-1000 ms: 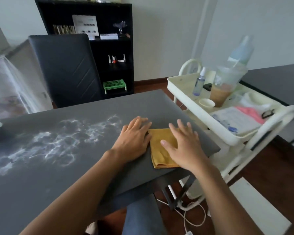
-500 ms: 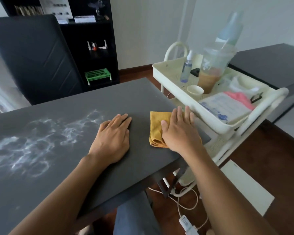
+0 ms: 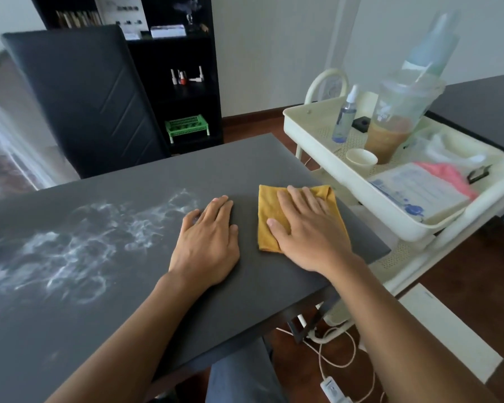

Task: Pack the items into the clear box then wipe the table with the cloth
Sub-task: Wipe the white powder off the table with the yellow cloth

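A folded yellow cloth (image 3: 266, 216) lies near the right edge of the dark grey table (image 3: 245, 167). My right hand (image 3: 306, 228) presses flat on top of it, fingers spread, covering most of it. My left hand (image 3: 207, 242) rests palm-down on the bare tabletop just left of the cloth, not touching it. White smeared residue (image 3: 79, 242) covers the left half of the table. No clear box is in view.
A cream trolley (image 3: 309, 132) stands against the table's right side, holding a spray bottle (image 3: 345, 114), a cup of brown drink (image 3: 390, 132), a small bowl and papers. A black chair (image 3: 85, 97) and a black shelf (image 3: 186, 82) stand behind. Cables (image 3: 332, 359) lie on the floor.
My left hand came off the cloth and now lies on the table beside it. My right hand slid the cloth toward the table's right edge.
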